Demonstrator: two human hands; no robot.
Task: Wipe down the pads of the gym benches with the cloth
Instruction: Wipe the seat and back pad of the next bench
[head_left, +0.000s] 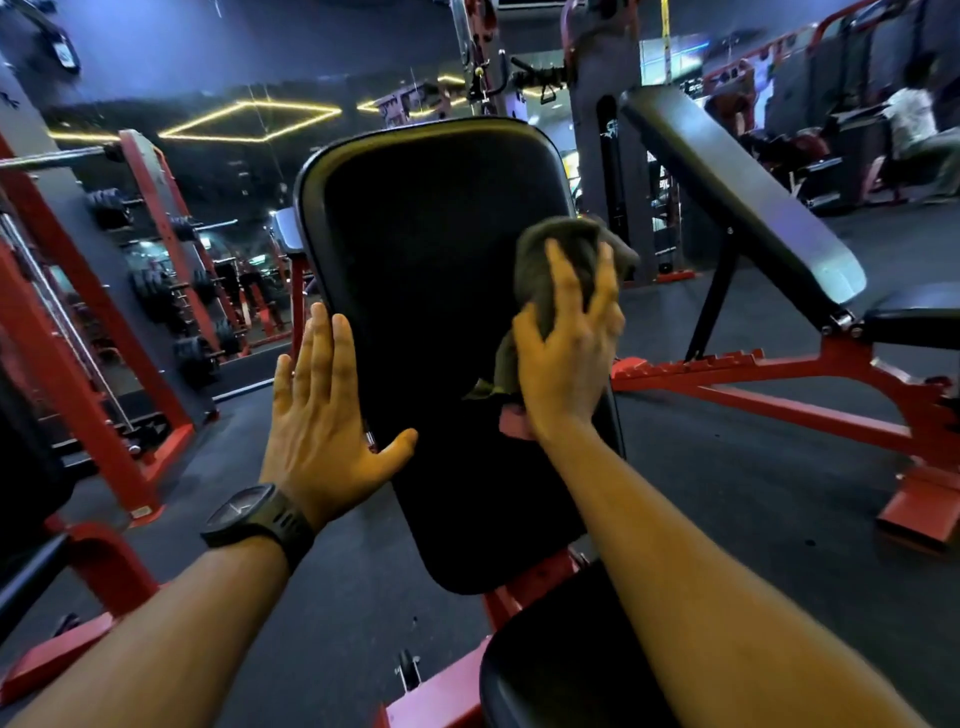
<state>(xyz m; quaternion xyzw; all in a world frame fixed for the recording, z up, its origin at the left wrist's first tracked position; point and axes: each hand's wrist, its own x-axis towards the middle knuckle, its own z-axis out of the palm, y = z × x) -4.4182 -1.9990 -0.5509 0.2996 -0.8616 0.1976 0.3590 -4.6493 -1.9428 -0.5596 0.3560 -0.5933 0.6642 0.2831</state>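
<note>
Two hands on the tilted black padded bench backrest (441, 312). Right hand (566, 358), fingers spread wide, presses the crumpled dark olive cloth (550, 260) against the pad's 3 o'clock edge. Left hand (317, 415), fingers straight, lies flat at 9 o'clock, holding nothing; black wristwatch (254, 514) on its wrist.

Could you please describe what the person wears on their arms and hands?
Both forearms are bare, with no sleeves in view. The left hand and right hand wear no gloves. A black watch with a ribbed strap sits on the left wrist.
</note>
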